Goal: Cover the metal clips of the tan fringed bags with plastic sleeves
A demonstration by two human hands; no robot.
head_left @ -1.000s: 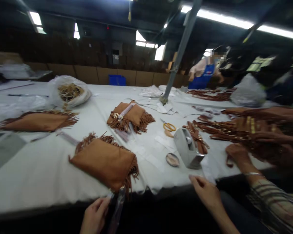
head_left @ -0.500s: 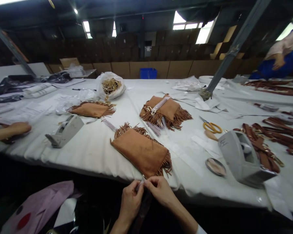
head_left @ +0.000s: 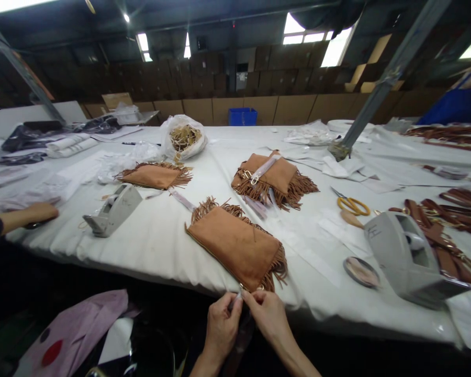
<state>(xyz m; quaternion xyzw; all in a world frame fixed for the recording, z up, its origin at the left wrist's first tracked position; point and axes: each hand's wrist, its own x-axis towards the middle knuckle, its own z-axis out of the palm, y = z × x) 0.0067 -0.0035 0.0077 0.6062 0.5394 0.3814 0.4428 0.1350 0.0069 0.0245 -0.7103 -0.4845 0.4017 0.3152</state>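
A tan fringed pouch (head_left: 235, 243) lies flat near the table's front edge, its fringe spreading at the far and right sides. At its near corner, beside a small metal fitting (head_left: 241, 286), my left hand (head_left: 223, 323) pinches a strap wrapped in clear plastic (head_left: 241, 335), which hangs below the edge. My right hand (head_left: 270, 319) is closed on the same wrapped strap, fingertips against those of the left. The exact grip is partly hidden by the fingers. Farther back lie a second fringed pouch (head_left: 275, 175) with a plastic-wrapped strap and a third fringed pouch (head_left: 153, 175).
Tape dispensers stand at right (head_left: 410, 256) and left (head_left: 115, 212). Yellow-handled scissors (head_left: 352, 205), a tape roll (head_left: 361, 272) and brown straps (head_left: 435, 230) lie to the right. Behind is a bag of tags (head_left: 184, 139). A co-worker's hand (head_left: 43, 212) rests at far left.
The whole view has shifted slightly, so things sit farther right. Both my hands stay pinched at the pouch's near corner. The co-worker's arm at far right has mostly left view.
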